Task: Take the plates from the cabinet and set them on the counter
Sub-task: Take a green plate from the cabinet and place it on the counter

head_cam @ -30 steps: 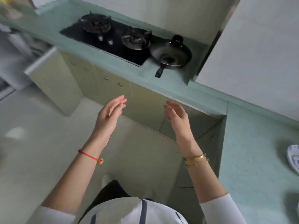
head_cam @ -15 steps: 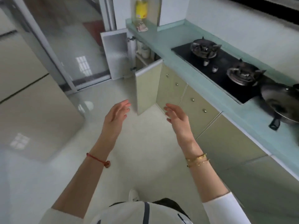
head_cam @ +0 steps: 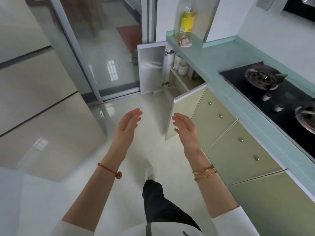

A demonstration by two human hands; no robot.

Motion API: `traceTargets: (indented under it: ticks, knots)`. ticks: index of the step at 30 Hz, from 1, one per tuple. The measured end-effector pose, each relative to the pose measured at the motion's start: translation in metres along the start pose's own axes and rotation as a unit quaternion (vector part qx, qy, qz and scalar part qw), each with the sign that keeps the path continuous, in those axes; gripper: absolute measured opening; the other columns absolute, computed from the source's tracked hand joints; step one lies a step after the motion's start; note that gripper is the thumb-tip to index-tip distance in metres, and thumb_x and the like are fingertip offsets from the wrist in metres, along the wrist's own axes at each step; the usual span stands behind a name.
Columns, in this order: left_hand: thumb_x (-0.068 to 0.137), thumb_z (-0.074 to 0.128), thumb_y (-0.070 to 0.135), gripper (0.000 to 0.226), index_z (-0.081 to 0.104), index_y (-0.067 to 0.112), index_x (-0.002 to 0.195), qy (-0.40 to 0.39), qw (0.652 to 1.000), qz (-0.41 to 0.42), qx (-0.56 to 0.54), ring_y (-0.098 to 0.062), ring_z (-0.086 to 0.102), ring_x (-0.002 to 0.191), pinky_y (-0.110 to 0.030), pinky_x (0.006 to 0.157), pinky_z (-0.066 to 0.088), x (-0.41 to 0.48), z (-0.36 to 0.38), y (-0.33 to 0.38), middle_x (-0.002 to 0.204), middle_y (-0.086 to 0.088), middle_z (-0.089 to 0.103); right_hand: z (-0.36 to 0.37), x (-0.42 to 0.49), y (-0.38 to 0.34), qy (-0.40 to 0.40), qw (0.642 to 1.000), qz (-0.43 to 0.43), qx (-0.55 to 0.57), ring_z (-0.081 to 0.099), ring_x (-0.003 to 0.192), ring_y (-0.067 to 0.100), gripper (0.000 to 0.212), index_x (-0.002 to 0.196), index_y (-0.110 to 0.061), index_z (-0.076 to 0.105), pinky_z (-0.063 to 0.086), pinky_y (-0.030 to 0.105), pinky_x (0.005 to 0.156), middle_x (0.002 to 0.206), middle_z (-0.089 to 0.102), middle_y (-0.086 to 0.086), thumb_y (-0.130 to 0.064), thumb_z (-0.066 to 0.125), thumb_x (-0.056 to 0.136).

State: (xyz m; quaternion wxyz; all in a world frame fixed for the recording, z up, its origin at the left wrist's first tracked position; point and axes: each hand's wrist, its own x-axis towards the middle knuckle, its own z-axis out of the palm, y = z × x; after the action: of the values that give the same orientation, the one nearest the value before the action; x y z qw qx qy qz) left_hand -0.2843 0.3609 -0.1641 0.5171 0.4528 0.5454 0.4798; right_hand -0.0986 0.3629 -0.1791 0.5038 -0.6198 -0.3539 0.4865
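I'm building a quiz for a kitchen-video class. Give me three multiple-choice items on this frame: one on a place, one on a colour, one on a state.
1. Where does the yellow-labelled bottle stand?
A in a sink
B on the counter
C on a chair

2. What colour is the cord bracelet on the left wrist?
A red
B blue
C black

3. What do the left hand and right hand hold?
A a plate each
B nothing
C one jar between them

Answers: 1 B, it stands at the teal top's far end by the wall. 2 A, a red cord circles the wrist. 3 B, both hands are open, palms facing, empty.
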Motion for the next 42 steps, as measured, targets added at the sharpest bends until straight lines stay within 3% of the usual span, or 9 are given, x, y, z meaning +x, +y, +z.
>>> traceTargets:
  ticks: [9,15,21,24,28,35,39,42]
  knots:
    - [0.102,0.047,0.012,0.03,0.06,0.025,0.125,0.036,0.999,0.002,0.018,-0.014,0.059,0.123,-0.038,0.114,0.042,0.194,-0.006,0.043,0.124,0.006,0.066,0.062,0.187,-0.057,-0.023,1.0,-0.019,0.003,0.058,0.116,0.011,0.029,0.125,-0.015,0.062,0.043,0.038,0.112,0.116,0.065,-0.007,-0.017,0.053,0.097]
    - [0.102,0.046,0.008,0.034,0.057,0.011,0.133,0.022,1.0,-0.006,0.021,-0.02,0.057,0.128,-0.037,0.115,0.04,0.292,-0.001,0.061,0.131,-0.005,0.063,0.093,0.28,-0.081,-0.017,0.999,-0.024,-0.021,0.058,0.118,0.008,0.027,0.121,-0.023,0.064,0.045,0.038,0.11,0.119,0.064,-0.011,-0.022,0.054,0.096]
    - [0.101,0.048,0.009,0.034,0.057,0.011,0.134,-0.022,0.999,-0.025,0.027,-0.019,0.058,0.126,-0.04,0.115,0.04,0.411,0.005,0.055,0.133,-0.006,0.064,0.119,0.374,-0.089,0.035,0.999,0.0,-0.007,0.059,0.118,0.011,0.026,0.12,-0.023,0.064,0.046,0.039,0.109,0.121,0.066,-0.008,-0.019,0.054,0.096]
    - [0.099,0.051,0.01,0.03,0.061,0.013,0.128,-0.059,0.997,-0.035,0.027,-0.021,0.057,0.127,-0.042,0.115,0.039,0.476,0.007,0.051,0.132,-0.006,0.064,0.132,0.418,-0.091,0.07,0.998,0.005,-0.003,0.059,0.119,0.009,0.029,0.123,-0.021,0.063,0.044,0.037,0.11,0.121,0.066,-0.008,-0.016,0.052,0.097]
    - [0.091,0.058,0.029,0.033,0.066,0.024,0.123,-0.139,0.988,-0.036,0.063,-0.014,0.058,0.125,-0.042,0.113,0.041,0.575,0.01,0.05,0.13,0.003,0.065,0.151,0.481,-0.094,0.144,0.989,0.016,0.01,0.06,0.117,0.008,0.03,0.125,-0.019,0.061,0.045,0.035,0.109,0.12,0.065,-0.007,-0.017,0.052,0.096]
    - [0.093,0.056,0.027,0.03,0.065,0.035,0.12,-0.269,0.953,-0.063,0.121,-0.006,0.058,0.126,-0.042,0.114,0.04,0.711,0.03,0.046,0.127,0.017,0.067,0.166,0.555,-0.087,0.27,0.96,0.059,0.034,0.061,0.117,0.015,0.03,0.126,-0.015,0.06,0.047,0.04,0.108,0.122,0.066,0.0,-0.018,0.052,0.097]
    - [0.085,0.052,0.031,0.034,0.065,0.035,0.116,-0.325,0.927,-0.087,0.165,-0.014,0.062,0.119,-0.042,0.109,0.045,0.766,0.061,0.035,0.124,0.011,0.068,0.163,0.591,-0.074,0.327,0.939,0.11,0.022,0.06,0.117,0.016,0.03,0.125,-0.017,0.062,0.047,0.042,0.107,0.122,0.066,0.0,-0.018,0.05,0.097]
    - [0.096,0.049,0.018,0.031,0.062,0.03,0.121,-0.365,0.904,-0.097,0.201,-0.016,0.061,0.118,-0.039,0.108,0.047,0.803,0.095,0.015,0.127,0.004,0.065,0.155,0.622,-0.06,0.356,0.922,0.152,0.022,0.06,0.115,0.017,0.031,0.123,-0.017,0.063,0.047,0.042,0.106,0.121,0.066,-0.001,-0.02,0.05,0.096]
